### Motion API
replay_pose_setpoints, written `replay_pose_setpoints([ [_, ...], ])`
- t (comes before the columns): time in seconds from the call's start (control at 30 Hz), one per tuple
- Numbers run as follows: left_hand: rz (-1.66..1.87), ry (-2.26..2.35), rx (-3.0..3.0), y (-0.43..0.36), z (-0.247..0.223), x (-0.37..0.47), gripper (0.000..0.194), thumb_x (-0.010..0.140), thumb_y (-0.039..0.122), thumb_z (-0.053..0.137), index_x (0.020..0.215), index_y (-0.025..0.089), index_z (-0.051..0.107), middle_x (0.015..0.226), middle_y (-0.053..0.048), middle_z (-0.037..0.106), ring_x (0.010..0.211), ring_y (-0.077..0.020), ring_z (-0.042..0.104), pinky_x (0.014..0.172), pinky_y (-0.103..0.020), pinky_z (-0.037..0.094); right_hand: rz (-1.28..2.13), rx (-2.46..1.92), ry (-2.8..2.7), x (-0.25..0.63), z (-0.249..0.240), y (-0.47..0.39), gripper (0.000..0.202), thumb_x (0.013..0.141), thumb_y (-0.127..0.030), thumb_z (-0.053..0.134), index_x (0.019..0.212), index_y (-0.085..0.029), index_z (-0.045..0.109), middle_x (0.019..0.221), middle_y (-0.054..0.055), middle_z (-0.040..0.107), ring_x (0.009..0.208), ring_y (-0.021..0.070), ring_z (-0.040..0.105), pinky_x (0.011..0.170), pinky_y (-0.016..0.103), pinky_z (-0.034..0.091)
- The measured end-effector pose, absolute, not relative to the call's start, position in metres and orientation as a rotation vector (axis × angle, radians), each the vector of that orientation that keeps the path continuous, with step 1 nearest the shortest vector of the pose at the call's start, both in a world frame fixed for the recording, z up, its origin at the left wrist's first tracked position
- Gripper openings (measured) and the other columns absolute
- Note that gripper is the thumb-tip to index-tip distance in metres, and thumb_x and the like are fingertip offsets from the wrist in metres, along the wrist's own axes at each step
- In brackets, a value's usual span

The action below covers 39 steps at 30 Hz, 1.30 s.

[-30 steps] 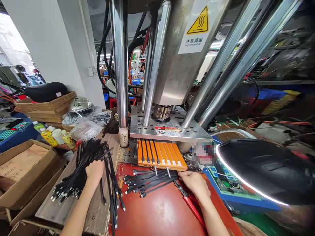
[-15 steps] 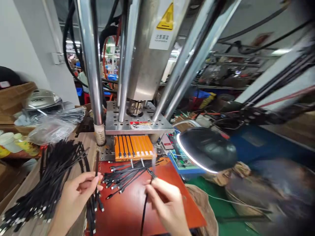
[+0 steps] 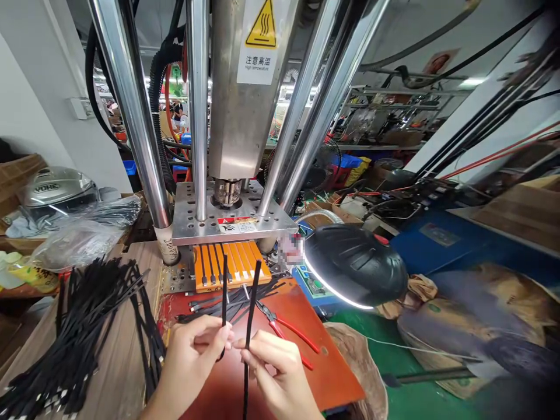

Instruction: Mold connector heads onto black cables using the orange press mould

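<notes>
My left hand (image 3: 192,356) pinches one short black cable (image 3: 224,294) that stands upright. My right hand (image 3: 280,379) pinches a second black cable (image 3: 251,303) beside it, also upright. Both hands are close together above the red work plate (image 3: 324,373). Behind the cable tips sits an orange fixture (image 3: 231,263) with black cables in its left slots, under the steel press plate (image 3: 227,221). A loose heap of black cables (image 3: 205,309) lies on the red plate in front of the fixture.
A big bundle of black cables (image 3: 87,332) lies on the wooden board at left. Red-handled pliers (image 3: 286,329) rest on the red plate. A black ring lamp (image 3: 354,268) hangs at right over a blue control box. Chrome press columns rise ahead. A helmet (image 3: 56,186) sits far left.
My left hand left the big bundle and my right hand left the plate by the pliers; both came together, each holding a cable upright. My view has turned to the right.
</notes>
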<state>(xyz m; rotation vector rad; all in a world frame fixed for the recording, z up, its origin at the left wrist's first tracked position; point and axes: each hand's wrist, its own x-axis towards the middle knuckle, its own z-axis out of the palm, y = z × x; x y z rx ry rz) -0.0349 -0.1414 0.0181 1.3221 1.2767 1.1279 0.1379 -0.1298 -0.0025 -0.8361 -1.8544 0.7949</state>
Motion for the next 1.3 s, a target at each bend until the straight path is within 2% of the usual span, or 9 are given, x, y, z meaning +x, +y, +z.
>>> replay_pose_setpoints([
  [0.2,1.158,1.338,1.349,-0.137,0.014,-0.030,0.034,0.083,0.047,0.061,0.091,0.016,0.074,0.085,-0.010,0.075,0.072,-0.0211,0.071,0.064,-0.025,0.059,0.779,-0.889,-1.867,0.143,-0.006,-0.126,0.023,0.095,-0.023,0.050,0.089,-0.017,0.072,0.059,0.000,0.051,0.052,0.0115,0.047,0.049,0.022,0.034],
  [0.4,1.174,1.371,1.429,-0.137,0.017,-0.026,0.029,0.084,0.043,0.061,0.091,0.019,0.076,0.089,-0.009,0.075,0.071,-0.0212,0.071,0.062,-0.025,0.059,0.793,-0.928,-1.844,0.145,-0.008,-0.126,0.032,0.096,-0.025,0.049,0.068,-0.017,0.064,0.054,-0.001,0.051,0.048,0.0109,0.047,0.048,0.021,0.035],
  [0.47,1.172,1.395,1.493,-0.138,0.018,-0.025,0.026,0.085,0.041,0.061,0.089,0.021,0.077,0.089,-0.007,0.075,0.069,-0.0195,0.070,0.060,-0.023,0.058,0.830,-0.912,-1.834,0.145,-0.011,-0.126,0.028,0.095,-0.023,0.050,0.071,-0.017,0.065,0.053,-0.002,0.052,0.045,0.0100,0.047,0.045,0.020,0.036],
  [0.63,1.160,1.420,1.586,-0.139,0.018,-0.023,0.021,0.085,0.037,0.061,0.089,0.024,0.077,0.085,-0.004,0.075,0.062,-0.0161,0.069,0.059,-0.021,0.057,0.887,-0.874,-1.799,0.148,-0.018,-0.126,0.017,0.094,-0.021,0.053,0.094,-0.018,0.070,0.056,-0.002,0.056,0.044,0.0094,0.052,0.047,0.018,0.041],
  [0.7,1.161,1.417,1.583,-0.139,0.016,-0.022,0.020,0.084,0.036,0.062,0.087,0.024,0.077,0.082,-0.003,0.075,0.059,-0.0155,0.068,0.057,-0.021,0.057,0.883,-0.874,-1.799,0.149,-0.020,-0.125,0.016,0.094,-0.023,0.056,0.096,-0.018,0.071,0.058,-0.002,0.056,0.045,0.0094,0.052,0.047,0.019,0.041],
  [0.9,1.235,1.326,1.469,-0.137,0.011,-0.016,0.014,0.078,0.033,0.069,0.085,0.021,0.074,0.081,-0.004,0.074,0.071,-0.0181,0.070,0.065,-0.022,0.059,0.787,-0.874,-1.836,0.147,-0.019,-0.124,0.019,0.093,-0.027,0.059,0.080,-0.019,0.070,0.054,-0.003,0.051,0.048,0.0098,0.048,0.048,0.020,0.036],
  [1.1,1.262,1.390,1.592,-0.131,0.019,-0.010,0.019,0.080,0.036,0.067,0.071,0.019,0.072,0.066,-0.004,0.066,0.059,-0.0151,0.062,0.051,-0.020,0.050,0.694,-0.833,-1.830,0.141,-0.016,-0.120,0.037,0.093,-0.031,0.056,0.059,-0.017,0.055,0.053,-0.003,0.043,0.049,0.0106,0.041,0.047,0.023,0.031],
  [1.2,1.254,1.397,1.616,-0.129,0.022,-0.009,0.024,0.082,0.038,0.065,0.072,0.018,0.073,0.065,-0.005,0.064,0.059,-0.0147,0.060,0.051,-0.020,0.048,0.712,-0.827,-1.813,0.140,-0.014,-0.120,0.042,0.093,-0.031,0.056,0.055,-0.017,0.049,0.053,-0.003,0.041,0.049,0.0098,0.039,0.046,0.023,0.029],
  [1.3,1.232,1.391,1.582,-0.129,0.021,-0.008,0.026,0.082,0.039,0.065,0.070,0.017,0.072,0.065,-0.005,0.063,0.059,-0.0149,0.059,0.049,-0.020,0.047,0.747,-0.825,-1.792,0.141,-0.014,-0.120,0.042,0.093,-0.030,0.056,0.054,-0.017,0.050,0.052,-0.003,0.042,0.048,0.0096,0.039,0.046,0.022,0.030],
])
